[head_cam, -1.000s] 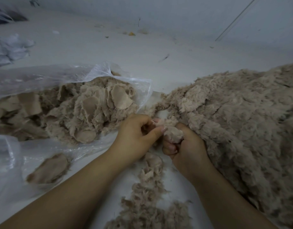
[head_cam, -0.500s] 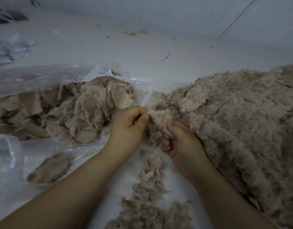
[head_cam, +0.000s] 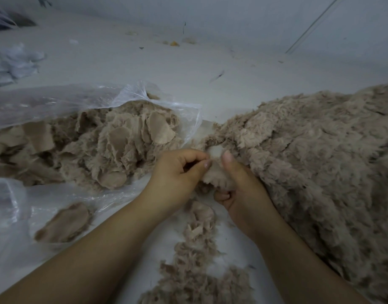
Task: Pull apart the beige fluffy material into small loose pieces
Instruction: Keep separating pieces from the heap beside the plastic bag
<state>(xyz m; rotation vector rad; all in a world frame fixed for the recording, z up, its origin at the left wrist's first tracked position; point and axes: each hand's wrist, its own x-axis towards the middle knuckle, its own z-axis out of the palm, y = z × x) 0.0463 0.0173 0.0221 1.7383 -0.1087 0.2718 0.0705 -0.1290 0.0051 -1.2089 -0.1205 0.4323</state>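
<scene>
A big heap of beige fluffy material (head_cam: 309,154) covers the right side of the white surface. At its left edge a small tuft (head_cam: 215,174) sits between both hands. My left hand (head_cam: 177,172) pinches the tuft's left side with thumb and curled fingers. My right hand (head_cam: 239,185) grips its right side, thumb up on top and fingers curled underneath. A trail of small loose beige pieces (head_cam: 195,255) lies on the surface below the hands, between my forearms.
A clear plastic bag (head_cam: 83,99) at the left lies open and holds many flat beige fluffy pieces (head_cam: 114,148). One flat piece (head_cam: 63,222) rests on plastic at the lower left. Crumpled white material (head_cam: 11,62) lies at the far left; small debris dots the far surface.
Both hands have shifted slightly on the tuft; the right hand's thumb now sticks up over it and the fingers have curled under. The heaps have not moved.
</scene>
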